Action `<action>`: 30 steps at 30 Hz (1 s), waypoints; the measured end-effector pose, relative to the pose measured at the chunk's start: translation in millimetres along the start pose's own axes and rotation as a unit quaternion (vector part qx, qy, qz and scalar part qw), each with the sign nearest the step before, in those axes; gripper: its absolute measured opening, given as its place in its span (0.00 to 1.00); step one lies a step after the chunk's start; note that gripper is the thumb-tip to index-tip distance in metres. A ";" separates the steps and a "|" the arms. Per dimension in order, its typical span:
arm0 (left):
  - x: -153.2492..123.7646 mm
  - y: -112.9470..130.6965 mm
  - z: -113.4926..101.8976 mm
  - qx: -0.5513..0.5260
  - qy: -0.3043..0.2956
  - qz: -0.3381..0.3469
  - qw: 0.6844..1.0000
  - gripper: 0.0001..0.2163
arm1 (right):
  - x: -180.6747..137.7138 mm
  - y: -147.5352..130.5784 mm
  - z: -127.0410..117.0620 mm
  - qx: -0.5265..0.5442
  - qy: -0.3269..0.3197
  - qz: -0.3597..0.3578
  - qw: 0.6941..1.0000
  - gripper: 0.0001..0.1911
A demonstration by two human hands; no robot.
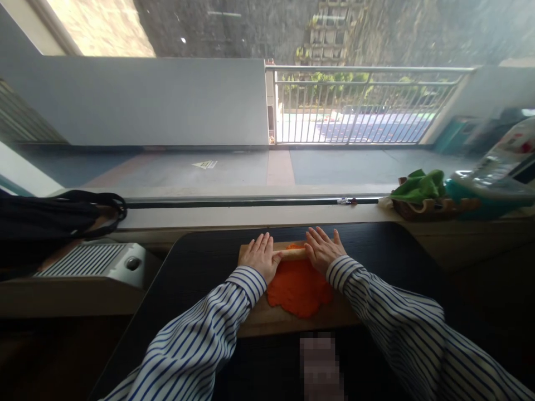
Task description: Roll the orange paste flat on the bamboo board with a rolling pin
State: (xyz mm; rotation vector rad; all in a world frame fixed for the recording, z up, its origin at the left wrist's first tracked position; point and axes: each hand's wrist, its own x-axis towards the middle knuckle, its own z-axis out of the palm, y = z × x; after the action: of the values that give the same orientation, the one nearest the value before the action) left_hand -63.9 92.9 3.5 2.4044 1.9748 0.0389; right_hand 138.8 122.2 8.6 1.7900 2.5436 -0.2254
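Note:
A wooden rolling pin (292, 254) lies crosswise over the far part of a flat, orange sheet of dough or clay (298, 289). My left hand (259, 257) rests palm down on the pin's left end, fingers stretched forward and its thumb along the pin. On the right end lies my right hand (325, 250), also flat with fingers extended and slightly spread. Neither hand wraps round the pin, and both cover its ends. Under the uneven-edged orange sheet is a wooden board (254, 327); a little orange shows beyond the pin.
The board sits on a black table (196, 284) against a windowsill (234, 216). A green cloth (420, 186) and a teal container (489, 192) with a clear plastic bottle (504, 150) stand at right. A dark bag (50, 217) and a white slatted unit (92, 260) are at left.

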 end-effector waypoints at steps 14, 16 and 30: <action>42.5 -4.7 -3.8 -0.021 -0.009 -0.050 0.999 0.29 | 46.9 4.2 -8.2 0.006 0.007 0.006 1.000 0.29; 33.5 -1.9 -6.1 -0.023 -0.021 -0.045 0.998 0.29 | 37.0 3.6 -5.8 0.005 0.014 -0.001 1.000 0.29; -41.2 9.1 1.2 0.005 0.074 0.077 0.994 0.25 | -50.9 1.9 7.5 0.022 0.030 -0.072 0.997 0.29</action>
State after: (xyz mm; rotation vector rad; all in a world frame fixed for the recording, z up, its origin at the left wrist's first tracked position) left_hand -63.0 50.7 2.7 2.6263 1.8406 0.2174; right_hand 157.5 74.3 6.1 1.6526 2.7338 -0.2343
